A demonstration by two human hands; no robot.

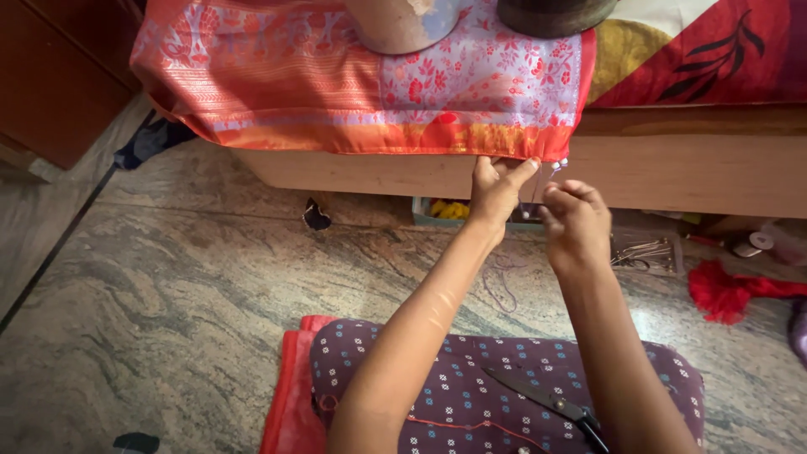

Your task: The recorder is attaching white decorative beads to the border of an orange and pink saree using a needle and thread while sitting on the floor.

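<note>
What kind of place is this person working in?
Probably a room in a home, used for sewing. A bed with a patterned cover stands on a polished stone floor, an orange cloth hangs over its edge, and scissors lie on the person's lap.

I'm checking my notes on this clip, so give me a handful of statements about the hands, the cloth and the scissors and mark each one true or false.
1. The left hand pinches the lower edge of the orange-bordered cloth. True.
2. The right hand holds the scissors. False: the black-handled scissors lie on the dotted fabric over the person's lap, touched by neither hand.
3. The cloth hangs over the edge of a wooden platform. True.
4. The floor is covered in blue carpet. False: it is veined stone floor.
5. A red tuft lies on the floor right of the hands. True.
</note>
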